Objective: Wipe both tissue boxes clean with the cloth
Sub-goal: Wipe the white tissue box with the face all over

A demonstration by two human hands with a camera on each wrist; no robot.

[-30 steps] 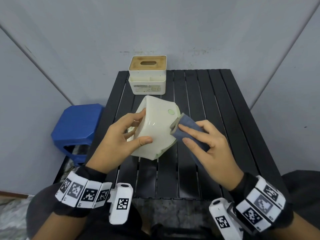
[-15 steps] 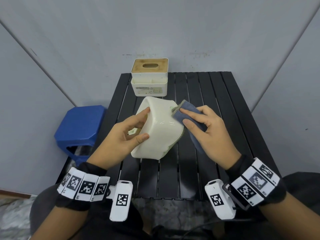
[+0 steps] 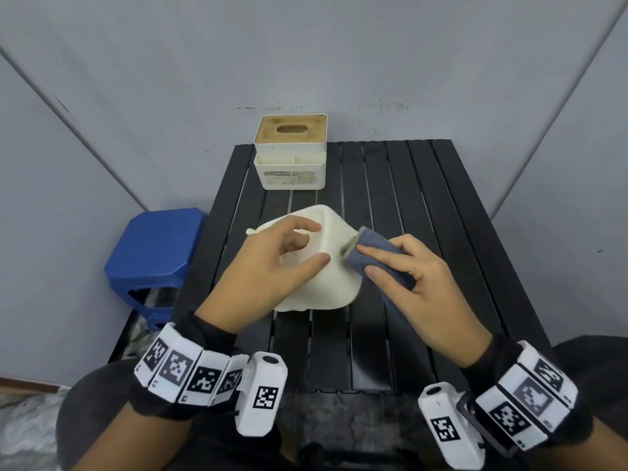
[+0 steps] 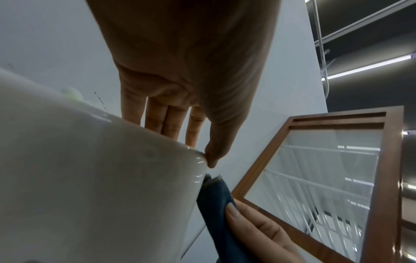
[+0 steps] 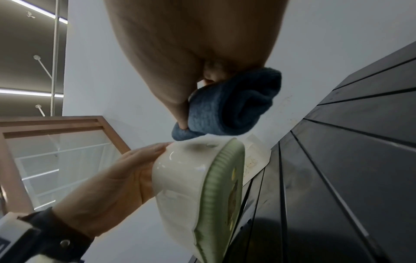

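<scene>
A cream rounded tissue box with a green rim stands tilted on edge at the middle of the black slatted table. My left hand grips it from the left, thumb on the near face, fingers over the top. My right hand holds a folded blue cloth and presses its end against the box's right side. The right wrist view shows the cloth on the box near its upper edge. A second white tissue box with a wooden lid stands at the table's far edge.
A blue plastic stool stands on the floor left of the table. Grey walls close in behind and on both sides. The right half of the table top is bare slats. My knees are under the near edge.
The cream box has turned in my left hand, whose fingers now lie over its top. My right hand has slid the cloth along the box's right side.
</scene>
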